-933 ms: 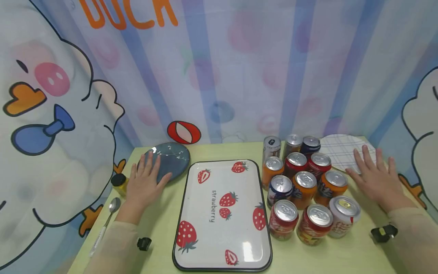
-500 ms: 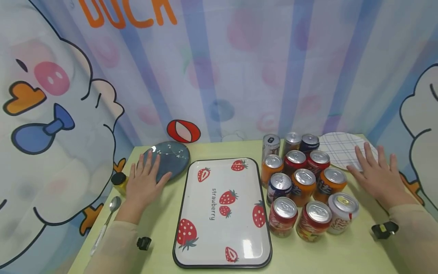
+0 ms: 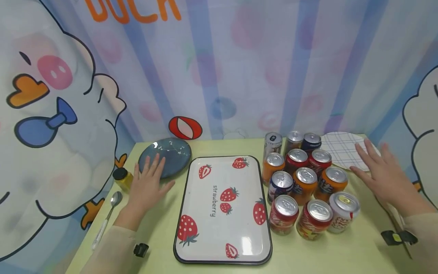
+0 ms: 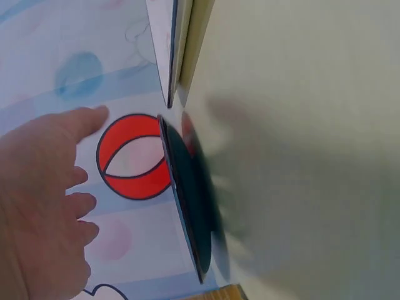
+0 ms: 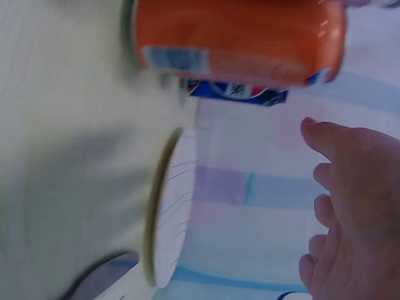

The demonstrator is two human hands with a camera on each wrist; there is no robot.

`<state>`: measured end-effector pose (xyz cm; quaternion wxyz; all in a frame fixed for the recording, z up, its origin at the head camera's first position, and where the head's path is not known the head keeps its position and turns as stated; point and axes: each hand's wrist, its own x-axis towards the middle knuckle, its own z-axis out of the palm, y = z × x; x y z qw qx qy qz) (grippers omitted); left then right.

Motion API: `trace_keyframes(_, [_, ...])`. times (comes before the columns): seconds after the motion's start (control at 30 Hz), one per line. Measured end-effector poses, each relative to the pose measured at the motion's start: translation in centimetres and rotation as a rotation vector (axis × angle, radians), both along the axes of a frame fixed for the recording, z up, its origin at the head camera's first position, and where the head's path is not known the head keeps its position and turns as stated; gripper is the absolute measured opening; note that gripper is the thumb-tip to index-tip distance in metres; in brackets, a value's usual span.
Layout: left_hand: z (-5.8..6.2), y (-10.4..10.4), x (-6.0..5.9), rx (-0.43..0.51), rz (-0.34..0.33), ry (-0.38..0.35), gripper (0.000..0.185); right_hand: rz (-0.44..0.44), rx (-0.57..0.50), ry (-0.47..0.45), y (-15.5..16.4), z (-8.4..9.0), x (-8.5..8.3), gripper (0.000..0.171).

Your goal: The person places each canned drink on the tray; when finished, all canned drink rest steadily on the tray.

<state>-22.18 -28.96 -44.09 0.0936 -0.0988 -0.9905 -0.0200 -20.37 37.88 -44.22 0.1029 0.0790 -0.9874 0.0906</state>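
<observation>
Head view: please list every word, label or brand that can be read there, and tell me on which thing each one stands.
"strawberry" stands on the white tray, printed sideways among the red strawberry drawings.
"DUCK" stands in orange letters on the backdrop curtain; the frame edge cuts off its top.
The labels on the cans are too small and blurred to read.
The yellow jar, the spoon and both plates show no readable text.

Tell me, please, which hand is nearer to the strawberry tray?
Left. The left hand lies just beside the strawberry tray's left rim; the right hand is beyond the cans, over the checked plate.
</observation>
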Motion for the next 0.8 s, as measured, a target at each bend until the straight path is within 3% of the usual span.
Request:
trace_keyframes(0.17, [-0.9,1.0,1.5,0.083,-0.094,0.022,0.078,0.053,-0.049,-0.025,-2.5,2.7,1.5,0.072])
trace_keyframes(0.37, [-1.3,2.1,3.4,0.152,-0.175,-0.071,0.060,0.180,-0.181,0.037,-6.0,4.8,3.2,0.058])
trace_keyframes(0.47, [-0.9,2.5,4.1,0.188,-0.197,-0.154,0.056,0.254,-0.204,0.098,-7.7,5.2,4.1,0.053])
trace_keyframes(0.63, [-0.3,3.0,5.0,0.259,-0.201,-0.393,0.063,0.399,-0.234,0.186,-10.3,5.5,5.3,0.053])
trace_keyframes(0.7, [-0.2,3.2,5.1,0.257,-0.204,-0.457,0.065,0.459,-0.253,0.170,-11.0,5.6,5.6,0.054])
trace_keyframes(0.8, [-0.2,3.2,5.2,0.227,-0.233,-0.491,0.066,0.545,-0.290,0.116,-12.0,5.4,5.9,0.054])
